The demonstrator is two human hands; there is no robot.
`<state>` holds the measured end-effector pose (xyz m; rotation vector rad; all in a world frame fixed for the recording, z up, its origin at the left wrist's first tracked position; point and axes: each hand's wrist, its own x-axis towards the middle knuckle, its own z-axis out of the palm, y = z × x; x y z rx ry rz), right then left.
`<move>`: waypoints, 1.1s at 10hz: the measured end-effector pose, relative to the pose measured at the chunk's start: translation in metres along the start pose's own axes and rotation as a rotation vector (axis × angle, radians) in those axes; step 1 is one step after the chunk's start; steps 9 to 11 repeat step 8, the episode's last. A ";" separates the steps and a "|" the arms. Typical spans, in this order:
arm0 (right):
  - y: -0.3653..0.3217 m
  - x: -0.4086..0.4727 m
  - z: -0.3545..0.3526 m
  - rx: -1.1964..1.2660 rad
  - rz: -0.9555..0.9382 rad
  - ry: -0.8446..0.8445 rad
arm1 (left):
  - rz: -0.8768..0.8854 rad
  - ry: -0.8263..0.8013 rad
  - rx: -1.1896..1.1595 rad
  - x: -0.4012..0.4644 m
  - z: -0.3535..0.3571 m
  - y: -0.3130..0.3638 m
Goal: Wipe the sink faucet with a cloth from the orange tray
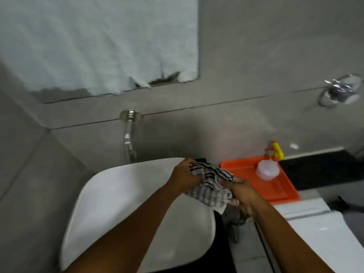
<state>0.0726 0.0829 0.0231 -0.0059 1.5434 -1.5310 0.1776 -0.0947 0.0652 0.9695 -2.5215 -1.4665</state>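
A chrome faucet (129, 133) juts from the grey wall above the white sink (110, 205). Both my hands hold a grey-and-white checked cloth (211, 186) over the sink's right rim. My left hand (185, 174) grips its upper left part and my right hand (243, 192) grips its right side. The cloth is bunched between them, well below and right of the faucet. The orange tray (275, 189) lies just right of my hands on the counter.
A clear spray bottle with a yellow and red trigger (268, 167) stands in the tray. A chrome wall fitting (339, 91) sits at the upper right. A mirror covered with pale paper (98, 42) hangs above. A white lid (319, 239) lies at the lower right.
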 end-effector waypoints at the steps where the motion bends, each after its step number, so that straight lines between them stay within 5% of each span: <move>1: 0.009 0.008 -0.055 0.183 0.045 0.165 | 0.207 -0.127 0.214 0.050 0.056 0.034; 3: 0.035 0.055 -0.114 0.384 0.170 0.382 | 0.368 -0.371 0.587 0.149 0.176 0.053; 5: 0.065 0.123 -0.140 0.322 0.253 0.423 | 0.371 -0.556 0.846 0.201 0.259 0.004; 8: 0.034 0.114 -0.123 -0.277 0.248 0.479 | 0.406 -0.564 0.940 0.169 0.231 -0.002; 11: 0.034 0.114 -0.123 -0.277 0.248 0.479 | 0.406 -0.564 0.940 0.169 0.231 -0.002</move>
